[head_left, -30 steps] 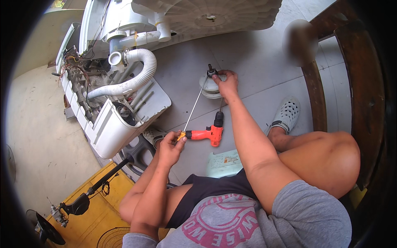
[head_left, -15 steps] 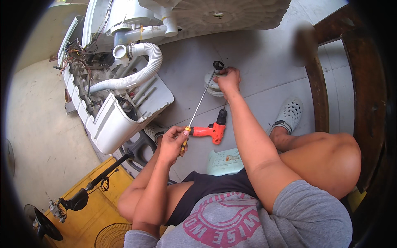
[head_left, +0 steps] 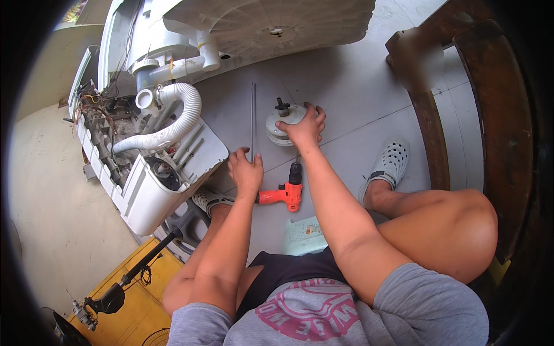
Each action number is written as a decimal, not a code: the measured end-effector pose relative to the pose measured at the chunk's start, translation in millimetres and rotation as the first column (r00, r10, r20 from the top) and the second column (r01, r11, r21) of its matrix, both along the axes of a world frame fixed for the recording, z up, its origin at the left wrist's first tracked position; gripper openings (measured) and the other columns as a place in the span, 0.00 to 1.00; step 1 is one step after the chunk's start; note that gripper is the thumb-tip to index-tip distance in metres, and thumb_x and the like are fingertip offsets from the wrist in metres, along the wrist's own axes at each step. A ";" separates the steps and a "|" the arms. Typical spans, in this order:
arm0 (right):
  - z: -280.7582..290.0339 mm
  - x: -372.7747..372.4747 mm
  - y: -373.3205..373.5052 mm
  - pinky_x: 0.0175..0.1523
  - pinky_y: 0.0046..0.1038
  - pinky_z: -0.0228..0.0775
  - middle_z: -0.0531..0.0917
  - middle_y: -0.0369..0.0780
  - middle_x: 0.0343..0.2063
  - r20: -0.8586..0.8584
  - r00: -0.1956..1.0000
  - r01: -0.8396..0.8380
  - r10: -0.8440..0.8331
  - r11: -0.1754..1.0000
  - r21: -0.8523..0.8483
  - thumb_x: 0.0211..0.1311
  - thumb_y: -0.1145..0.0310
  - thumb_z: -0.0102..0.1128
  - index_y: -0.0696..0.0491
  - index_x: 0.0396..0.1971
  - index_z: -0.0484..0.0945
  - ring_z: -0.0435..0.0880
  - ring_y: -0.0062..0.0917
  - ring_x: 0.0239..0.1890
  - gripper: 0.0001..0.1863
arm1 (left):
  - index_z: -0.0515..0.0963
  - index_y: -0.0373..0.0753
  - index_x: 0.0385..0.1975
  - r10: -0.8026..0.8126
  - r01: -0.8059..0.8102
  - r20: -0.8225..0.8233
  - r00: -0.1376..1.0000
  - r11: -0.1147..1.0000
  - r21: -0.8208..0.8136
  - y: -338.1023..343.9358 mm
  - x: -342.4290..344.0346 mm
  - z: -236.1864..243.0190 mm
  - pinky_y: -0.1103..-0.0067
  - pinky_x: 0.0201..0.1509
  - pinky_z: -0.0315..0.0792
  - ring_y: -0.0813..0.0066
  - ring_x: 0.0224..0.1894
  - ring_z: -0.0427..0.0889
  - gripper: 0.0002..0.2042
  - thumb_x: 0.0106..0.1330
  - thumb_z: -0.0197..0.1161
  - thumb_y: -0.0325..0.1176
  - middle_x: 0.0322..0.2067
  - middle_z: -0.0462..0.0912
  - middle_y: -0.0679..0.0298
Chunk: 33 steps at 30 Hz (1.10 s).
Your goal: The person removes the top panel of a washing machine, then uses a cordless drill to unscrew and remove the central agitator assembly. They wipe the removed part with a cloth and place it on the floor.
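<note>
My right hand (head_left: 304, 128) grips a white round pulley-like part (head_left: 278, 122) on the floor, thumb across its top and fingers around its right side. A short dark metal shaft (head_left: 281, 107) stands up from its middle. My left hand (head_left: 246, 171) is low over the floor to the left, thumb and forefinger apart. Between them runs the long thin shaft of a screwdriver (head_left: 253, 118), pointing away from me; its handle is hidden under the hand. A red-orange cordless drill (head_left: 283, 196) with a black chuck lies between my forearms.
At left stands an opened white appliance body (head_left: 147, 199) with loose wires and a ribbed grey-white hose (head_left: 190, 115). A big white tub (head_left: 271, 29) lies at the back. Wooden furniture (head_left: 496, 132) is at right, a mint-green plastic piece (head_left: 303, 236) before me, a yellow panel (head_left: 135, 300) at lower left.
The screwdriver has come away from the part's shaft and swung down left to the floor, the left hand loosening around it. My right hand has shifted from the shaft to the round body.
</note>
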State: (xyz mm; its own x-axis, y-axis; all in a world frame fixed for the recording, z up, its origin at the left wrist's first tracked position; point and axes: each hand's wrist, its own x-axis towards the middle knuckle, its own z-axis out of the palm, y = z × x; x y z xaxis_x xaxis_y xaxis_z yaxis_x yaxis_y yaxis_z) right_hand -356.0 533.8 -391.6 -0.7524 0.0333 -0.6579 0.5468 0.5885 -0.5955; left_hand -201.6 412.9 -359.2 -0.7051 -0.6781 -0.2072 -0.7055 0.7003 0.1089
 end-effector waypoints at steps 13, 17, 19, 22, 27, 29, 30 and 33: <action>-8.0 5.3 14.1 0.64 0.46 0.80 0.75 0.54 0.66 0.508 0.795 0.545 -0.331 0.757 -0.360 0.46 0.71 0.90 0.58 0.76 0.54 0.81 0.45 0.65 0.60 | 0.89 0.36 0.46 -0.477 0.382 0.102 0.873 0.798 0.465 -27.7 -244.2 30.9 0.65 0.55 0.82 0.54 0.50 0.90 0.22 0.52 0.77 0.40 0.44 0.92 0.50; -1.2 -9.7 32.0 0.63 0.51 0.79 0.75 0.54 0.67 0.585 0.732 0.641 -0.350 0.646 -0.415 0.51 0.72 0.87 0.57 0.75 0.56 0.80 0.46 0.67 0.56 | 0.82 0.35 0.57 -0.406 0.455 -0.241 0.882 0.867 0.203 -32.6 -202.7 27.1 0.65 0.57 0.81 0.49 0.52 0.89 0.27 0.55 0.76 0.35 0.49 0.89 0.47; 1.1 -15.8 46.3 0.63 0.55 0.78 0.75 0.54 0.67 0.646 0.696 0.685 -0.314 0.561 -0.465 0.53 0.71 0.86 0.57 0.75 0.56 0.80 0.46 0.67 0.55 | 0.79 0.35 0.61 -0.328 0.350 -0.143 0.934 0.919 0.180 -39.1 -153.8 21.7 0.65 0.58 0.81 0.51 0.53 0.89 0.29 0.59 0.77 0.34 0.52 0.88 0.47; -0.8 -32.7 57.2 0.68 0.61 0.73 0.73 0.54 0.69 0.652 0.619 0.785 -0.438 0.356 -0.507 0.59 0.67 0.84 0.58 0.75 0.58 0.76 0.48 0.70 0.51 | 0.75 0.35 0.65 -0.189 0.234 -0.167 0.968 0.920 0.313 -47.9 -132.5 13.6 0.64 0.57 0.81 0.54 0.52 0.89 0.32 0.61 0.77 0.35 0.54 0.88 0.48; -16.8 -60.4 79.0 0.73 0.56 0.72 0.74 0.48 0.70 0.625 0.505 0.820 -0.595 0.105 -0.562 0.62 0.62 0.82 0.53 0.73 0.66 0.75 0.45 0.71 0.44 | 0.70 0.38 0.69 -0.110 0.304 -0.397 0.911 0.830 0.468 -15.5 -96.6 57.5 0.68 0.64 0.77 0.66 0.58 0.83 0.36 0.61 0.79 0.32 0.58 0.85 0.54; -27.0 -74.8 93.7 0.73 0.55 0.72 0.74 0.46 0.70 0.652 0.401 0.816 -0.644 -0.073 -0.573 0.63 0.62 0.81 0.52 0.72 0.69 0.75 0.45 0.71 0.41 | 0.70 0.39 0.70 -0.017 0.323 -0.500 0.866 0.782 0.532 -1.8 -93.7 88.7 0.70 0.65 0.76 0.68 0.60 0.82 0.37 0.60 0.79 0.30 0.57 0.85 0.58; -32.2 -78.8 102.1 0.73 0.56 0.71 0.73 0.45 0.71 0.656 0.332 0.807 -0.677 -0.157 -0.570 0.63 0.64 0.81 0.52 0.71 0.69 0.74 0.47 0.71 0.40 | 0.69 0.40 0.70 0.017 0.359 -0.563 0.826 0.754 0.550 4.2 -92.9 104.2 0.72 0.66 0.76 0.69 0.61 0.81 0.37 0.59 0.79 0.30 0.57 0.85 0.59; -40.6 -82.2 117.3 0.76 0.47 0.71 0.67 0.46 0.75 0.630 0.192 0.725 -0.752 -0.324 -0.608 0.65 0.56 0.80 0.51 0.77 0.62 0.70 0.47 0.74 0.47 | 0.68 0.40 0.71 0.069 0.443 -0.652 0.755 0.678 0.586 14.4 -90.8 152.7 0.72 0.66 0.77 0.70 0.59 0.82 0.38 0.60 0.78 0.27 0.56 0.86 0.60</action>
State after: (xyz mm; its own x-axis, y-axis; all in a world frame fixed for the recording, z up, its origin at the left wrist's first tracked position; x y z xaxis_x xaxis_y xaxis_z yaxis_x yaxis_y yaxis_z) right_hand -438.3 651.1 -432.2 -0.5554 0.1778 -0.8124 0.1376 -0.9438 -0.3006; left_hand -292.4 427.3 -206.4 -0.9333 -0.3571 -0.0377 -0.1698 0.3465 0.9226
